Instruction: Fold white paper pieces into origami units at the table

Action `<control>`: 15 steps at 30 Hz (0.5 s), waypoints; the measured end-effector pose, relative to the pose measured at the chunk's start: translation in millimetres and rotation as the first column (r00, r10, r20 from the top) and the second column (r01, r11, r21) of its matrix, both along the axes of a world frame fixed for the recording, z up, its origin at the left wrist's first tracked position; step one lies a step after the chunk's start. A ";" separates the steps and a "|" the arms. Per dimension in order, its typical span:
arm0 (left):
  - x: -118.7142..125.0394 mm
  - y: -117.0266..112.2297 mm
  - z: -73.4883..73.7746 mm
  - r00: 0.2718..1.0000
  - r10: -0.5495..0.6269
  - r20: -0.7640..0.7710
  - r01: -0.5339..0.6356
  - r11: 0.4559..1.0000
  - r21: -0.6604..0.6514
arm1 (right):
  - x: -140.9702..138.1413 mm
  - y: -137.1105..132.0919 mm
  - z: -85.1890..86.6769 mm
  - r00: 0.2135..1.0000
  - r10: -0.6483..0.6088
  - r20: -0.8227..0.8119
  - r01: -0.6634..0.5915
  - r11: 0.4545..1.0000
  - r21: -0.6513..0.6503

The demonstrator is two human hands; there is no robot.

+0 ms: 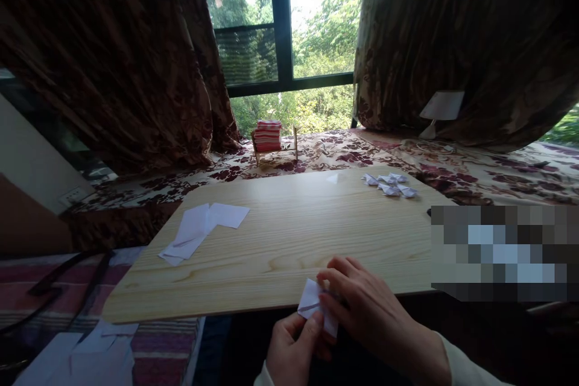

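A small folded piece of white paper [309, 297] is held between both hands at the front edge of the table. My left hand [294, 344] grips it from below, thumb pressed on its face. My right hand [366, 301] lies over its right side with bent fingers touching the paper, hiding part of it. Toward the table's left side lie several flat white paper sheets [194, 229], partly overlapping. Several small folded white paper pieces [391, 186] sit in a cluster at the far right of the table.
The light wooden table [280, 241] has rounded corners. More white sheets [97, 359] rest on striped cloth at lower left. Beyond the table, a small rack with red-and-white folded cloths [268, 136] and a white lamp [442, 107] stand on the floral ledge. A blurred patch covers the right side.
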State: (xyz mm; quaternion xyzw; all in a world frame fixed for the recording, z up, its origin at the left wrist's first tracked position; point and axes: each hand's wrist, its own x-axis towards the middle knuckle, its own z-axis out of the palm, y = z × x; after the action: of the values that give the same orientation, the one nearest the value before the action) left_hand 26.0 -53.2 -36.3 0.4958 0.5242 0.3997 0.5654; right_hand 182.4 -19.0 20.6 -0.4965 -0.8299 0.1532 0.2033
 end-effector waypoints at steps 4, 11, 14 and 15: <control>-1.1 4.1 7.5 1.000 -0.005 -0.011 0.005 0.999 0.047 | 4.7 -1.5 -7.1 0.972 -0.018 -0.234 0.000 0.997 -0.077; -12.0 9.0 44.9 0.992 0.026 -0.121 -0.004 0.983 0.183 | 1.3 0.6 10.9 0.804 -0.070 -0.590 -0.101 0.963 -0.251; -14.1 14.4 59.3 0.995 0.073 -0.063 -0.058 0.976 0.212 | 0.0 1.7 16.6 0.776 -0.091 -0.625 -0.077 0.969 -0.236; -14.2 16.2 62.9 0.995 0.095 -0.041 -0.083 0.971 0.222 | 0.4 2.1 16.4 0.770 -0.092 -0.632 -0.070 0.971 -0.227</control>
State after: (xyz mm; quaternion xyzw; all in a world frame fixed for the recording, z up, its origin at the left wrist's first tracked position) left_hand 11.9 -37.0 26.6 0.5416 0.5127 0.4673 0.4747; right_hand 182.8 -16.9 37.1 -0.4404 -0.6842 0.4093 0.4127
